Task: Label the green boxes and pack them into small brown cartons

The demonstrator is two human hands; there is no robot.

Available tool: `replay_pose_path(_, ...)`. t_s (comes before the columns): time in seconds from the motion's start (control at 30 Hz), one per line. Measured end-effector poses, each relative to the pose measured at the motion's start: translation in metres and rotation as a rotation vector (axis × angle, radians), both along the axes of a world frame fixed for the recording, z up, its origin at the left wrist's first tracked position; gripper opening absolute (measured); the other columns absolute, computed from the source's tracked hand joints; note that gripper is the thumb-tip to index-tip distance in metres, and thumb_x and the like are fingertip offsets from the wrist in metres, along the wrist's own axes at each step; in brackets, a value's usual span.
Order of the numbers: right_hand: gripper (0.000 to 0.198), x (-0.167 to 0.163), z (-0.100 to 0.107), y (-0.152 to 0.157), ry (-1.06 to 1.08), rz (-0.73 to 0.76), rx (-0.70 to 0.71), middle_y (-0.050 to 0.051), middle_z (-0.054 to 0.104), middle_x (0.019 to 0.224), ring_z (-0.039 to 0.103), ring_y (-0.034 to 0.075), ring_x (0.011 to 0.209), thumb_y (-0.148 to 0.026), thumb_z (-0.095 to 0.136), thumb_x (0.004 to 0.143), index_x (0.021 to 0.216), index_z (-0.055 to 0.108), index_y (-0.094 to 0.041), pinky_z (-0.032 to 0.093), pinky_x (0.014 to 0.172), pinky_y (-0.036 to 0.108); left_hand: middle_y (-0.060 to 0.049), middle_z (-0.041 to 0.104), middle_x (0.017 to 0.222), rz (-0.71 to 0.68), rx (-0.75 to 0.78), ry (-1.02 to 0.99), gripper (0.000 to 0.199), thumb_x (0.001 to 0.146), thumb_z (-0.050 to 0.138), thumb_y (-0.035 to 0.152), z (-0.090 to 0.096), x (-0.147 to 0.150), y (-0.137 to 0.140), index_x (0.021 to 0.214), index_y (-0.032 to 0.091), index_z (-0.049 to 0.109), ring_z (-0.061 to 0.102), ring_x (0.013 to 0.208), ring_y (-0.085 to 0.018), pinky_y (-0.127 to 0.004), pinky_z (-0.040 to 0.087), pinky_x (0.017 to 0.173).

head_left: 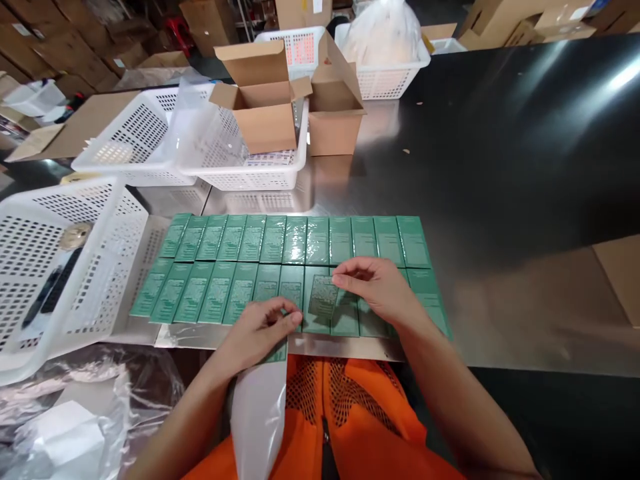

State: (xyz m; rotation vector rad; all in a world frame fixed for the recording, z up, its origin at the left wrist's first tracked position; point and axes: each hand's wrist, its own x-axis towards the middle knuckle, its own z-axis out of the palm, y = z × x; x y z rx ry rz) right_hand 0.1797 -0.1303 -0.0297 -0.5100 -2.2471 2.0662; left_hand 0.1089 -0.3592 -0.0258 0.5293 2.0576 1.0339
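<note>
The right hand [377, 287] pinches a clear printed label [323, 297] over a green box [316, 326]; the left hand [263, 328], curled, grips a hanging backing strip [260, 413]; squaring edges before pressing should prevent skew.

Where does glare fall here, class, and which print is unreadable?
Head view: glare streaks the table at upper right; head view: white glints lie on some far-row green packs, whose small print is unreadable; head view: packs beneath the right hand look darker, likely its shadow.

Shiny metal table [480, 167], bright glare [625, 77] far right; brown cartons [55, 47] piled behind left.
</note>
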Motion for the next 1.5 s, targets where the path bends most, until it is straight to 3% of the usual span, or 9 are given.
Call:
replay_pose_path(0.07,0.021,-0.002,-0.004,-0.003,-0.008,0.017,-0.022,0.002,0.072,0.075,0.061,0.015,0.068,-0.04,0.077,0.072,0.077,0.074,-0.019,0.046,0.064,0.029,0.006,0.045,0.053,-0.078,-0.029,0.023,0.031,0.087,0.055,0.047,-0.005,0.008,0.004,0.087,0.02,0.069,0.038,0.051,-0.012,-0.025,0.024,0.051)
replay_pose_path(0.17,0.018,-0.001,-0.012,-0.01,-0.011,0.018,-0.005,0.001,0.072,0.073,0.061,0.015,0.068,-0.037,0.075,0.074,0.078,0.074,-0.019,0.044,0.063,0.028,0.005,0.05,0.057,-0.091,-0.037,0.086,0.031,0.09,0.051,0.045,-0.012,0.014,0.006,0.076,0.02,0.063,0.042,0.054,-0.012,-0.025,0.028,0.053)
replay_pose_path(0.33,0.009,0.001,-0.027,-0.02,-0.021,-0.048,0.207,-0.002,0.071,0.072,0.062,0.014,0.067,-0.029,0.074,0.078,0.081,0.072,-0.022,0.044,0.064,0.027,0.005,0.052,0.058,-0.128,-0.124,0.126,0.03,0.091,0.047,0.04,-0.014,0.018,0.008,0.069,0.021,0.055,0.046,0.057,-0.013,-0.026,0.03,0.056)
replay_pose_path(0.5,0.036,0.002,-0.037,-0.026,-0.073,-0.093,0.297,-0.005,0.071,0.076,0.062,0.014,0.065,-0.025,0.076,0.078,0.111,0.061,-0.027,0.044,0.065,0.027,0.004,0.052,0.058,-0.14,-0.221,0.134,0.03,0.091,0.046,0.039,-0.017,0.018,0.011,0.067,0.021,0.053,0.046,0.057,-0.014,-0.027,0.03,0.057)
replay_pose_path(0.73,0.032,0.001,-0.037,-0.03,-0.136,-0.099,0.368,-0.006,0.072,0.076,0.064,0.016,0.069,-0.024,0.074,0.08,0.107,0.06,-0.028,0.042,0.067,0.029,0.004,0.051,0.055,-0.132,-0.292,0.136,0.031,0.089,0.048,0.039,-0.023,0.014,0.015,0.063,0.022,0.053,0.045,0.055,-0.014,-0.028,0.028,0.057)
replay_pose_path(1.1,0.03,0.004,-0.042,-0.035,-0.132,-0.113,0.441,-0.006,0.071,0.075,0.063,0.017,0.069,-0.025,0.072,0.081,0.107,0.058,-0.028,0.043,0.066,0.03,0.001,0.056,0.056,-0.19,-0.395,0.187,0.027,0.087,0.049,0.033,-0.015,0.012,0.024,0.062,0.022,0.054,0.046,0.055,-0.016,-0.028,0.026,0.058)
replay_pose_path(1.2,0.032,0.006,-0.047,-0.037,-0.068,-0.133,0.525,-0.003,0.069,0.081,0.063,0.019,0.074,-0.027,0.072,0.081,0.109,0.057,-0.027,0.046,0.068,0.031,0.0,0.056,0.058,-0.234,-0.431,0.236,0.026,0.086,0.049,0.031,-0.013,0.011,0.028,0.063,0.022,0.053,0.047,0.057,-0.017,-0.029,0.024,0.058)
replay_pose_path(1.37,0.044,0.003,-0.047,-0.039,-0.024,-0.226,0.736,0.011,0.058,0.114,0.063,0.025,0.087,-0.034,0.073,0.081,0.119,0.053,-0.021,0.052,0.068,0.037,0.002,0.051,0.054,-0.274,-0.449,0.233,0.032,0.086,0.052,0.035,-0.009,0.007,0.021,0.057,0.022,0.047,0.044,0.055,-0.016,-0.029,0.024,0.057)
replay_pose_path(1.5,0.051,0.002,-0.038,-0.043,-0.033,-0.078,0.866,0.012,0.057,0.109,0.059,0.029,0.093,-0.037,0.073,0.084,0.126,0.051,-0.019,0.054,0.071,0.041,0.004,0.048,0.051,-0.072,-0.355,0.268,0.041,0.092,0.047,0.047,-0.002,-0.001,0.004,0.059,0.022,0.051,0.045,0.052,-0.014,-0.027,0.028,0.055)
